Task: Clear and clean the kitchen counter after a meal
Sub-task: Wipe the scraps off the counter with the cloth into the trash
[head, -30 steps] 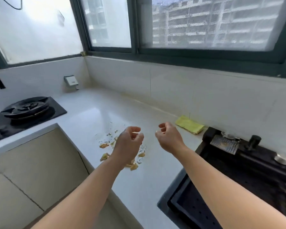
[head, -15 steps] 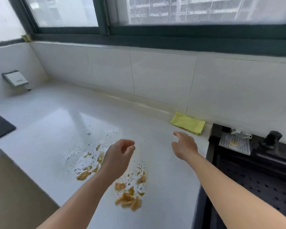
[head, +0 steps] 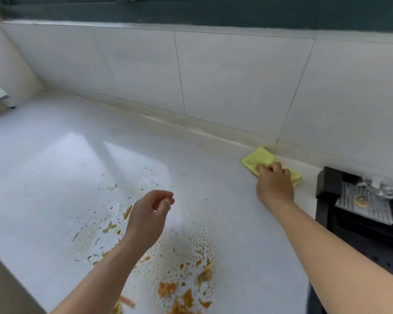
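— Cloth? Where does it lie?

— Yellow cloth (head: 262, 158), soft and folded, lies at the back edge of the glossy white surface (head: 55, 155), against the tiled wall (head: 236, 75). Right hand (head: 274, 185) rests on it, fingertips curled into the fabric.

— And the other grip?

— Left hand (head: 149, 217) hovers loosely curled, holding nothing, above orange food scraps (head: 168, 288) and droplets.

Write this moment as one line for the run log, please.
right hand: on yellow cloth by wall | left hand: above orange food scraps, holds nothing | counter: unwiped
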Tool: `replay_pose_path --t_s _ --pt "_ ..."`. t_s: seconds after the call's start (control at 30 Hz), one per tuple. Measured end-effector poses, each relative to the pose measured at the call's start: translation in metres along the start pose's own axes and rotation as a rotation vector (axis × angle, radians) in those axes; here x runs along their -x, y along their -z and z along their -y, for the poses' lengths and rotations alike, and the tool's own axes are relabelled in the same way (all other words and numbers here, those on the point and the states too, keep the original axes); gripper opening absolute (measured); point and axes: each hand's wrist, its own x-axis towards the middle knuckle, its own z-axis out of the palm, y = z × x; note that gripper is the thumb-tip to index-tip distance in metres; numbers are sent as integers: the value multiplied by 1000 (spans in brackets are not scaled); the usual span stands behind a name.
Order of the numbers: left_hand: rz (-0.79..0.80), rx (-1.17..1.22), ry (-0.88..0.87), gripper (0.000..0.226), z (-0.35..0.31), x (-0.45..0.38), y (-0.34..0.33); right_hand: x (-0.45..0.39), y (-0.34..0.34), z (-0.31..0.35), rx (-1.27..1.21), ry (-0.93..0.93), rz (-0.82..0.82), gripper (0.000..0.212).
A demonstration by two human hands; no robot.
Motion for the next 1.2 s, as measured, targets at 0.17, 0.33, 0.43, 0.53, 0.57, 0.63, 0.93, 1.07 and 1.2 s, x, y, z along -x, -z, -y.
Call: replay_pose_path --t_s 0.17,0.33,0.43,0.53,0.57,0.63,0.93,1.07,1.2 --pt "32 27 -13 22 -5 -3 -3 52 -13 53 -9 128 25 39" --pt "66 54 -56 23 -11 4 -4 100 -20 91 -18 186 127 32" --pt "51 87 -83 24 -10 10 10 103 -13 92 -98 213 196 36" --pt "-18 113 -93 27 0 15 32 93 -11 79 27 387 188 47" --pt "-45 112 -90 29 6 17 39 91 -15 75 71 442 235 51" --pt "-98 106 -73 31 20 21 54 87 -24 72 63 454 302 55" --pt "-268 27 -23 25 76 16 101 39 -44 123 34 99 242 61" --pt "-310 -21 -33 21 96 8 108 18 -55 162 52 141 250 60" --pt "-332 -34 -41 21 106 -1 112 0 -69 211 55 208 273 59"
